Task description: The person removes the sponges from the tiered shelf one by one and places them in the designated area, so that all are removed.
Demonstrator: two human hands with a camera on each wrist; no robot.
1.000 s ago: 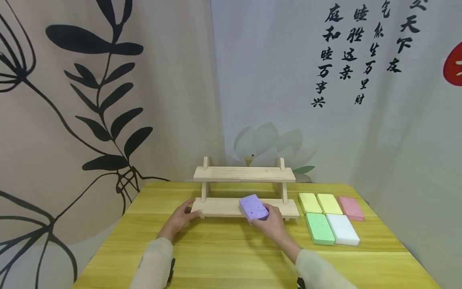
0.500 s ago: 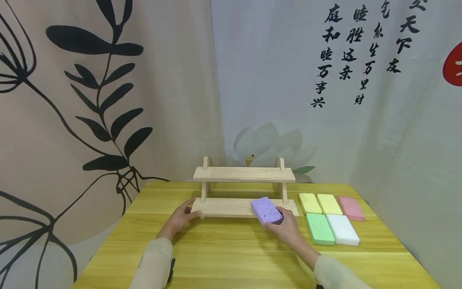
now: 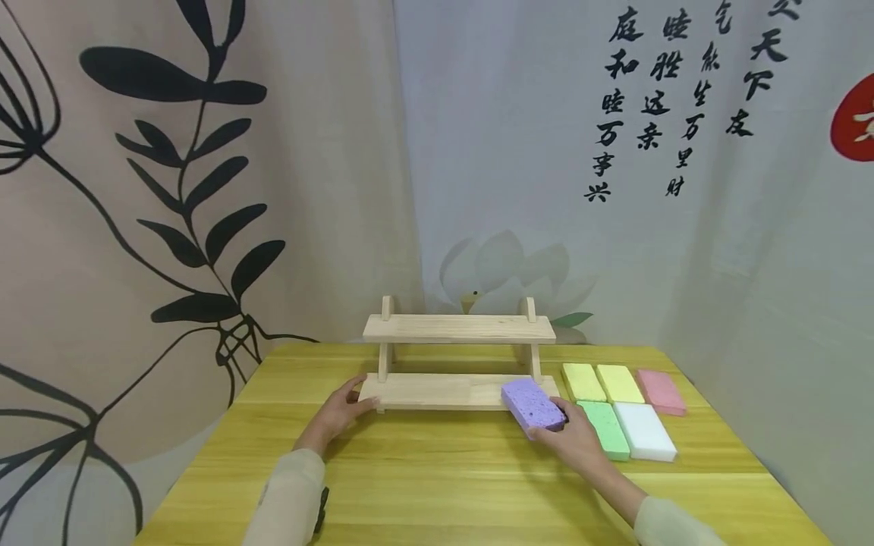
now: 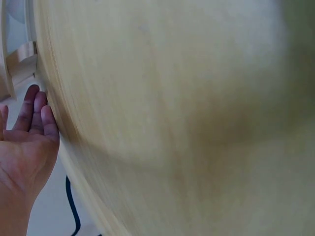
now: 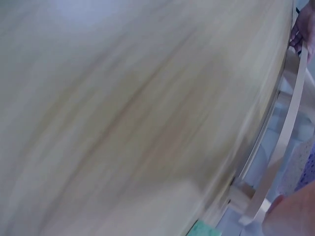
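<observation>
In the head view, a purple sponge is in my right hand, pinched between thumb and fingers at its right end. It tilts in front of the right part of the lower board of a two-tier wooden rack. At the left end of that board, my left hand holds on, thumb at the front edge and fingers toward the back. The left wrist view shows the left hand's fingers close to a rack foot. In the right wrist view, part of the sponge shows past the right hand.
Right of the rack, on the wooden table, lie two yellow sponges, a pink one, a green one and a white block. A printed curtain hangs behind the table.
My right hand has carried the purple sponge to the right and slightly toward me, along the front of the lower board. My left hand has kept its place at the rack's left end.
</observation>
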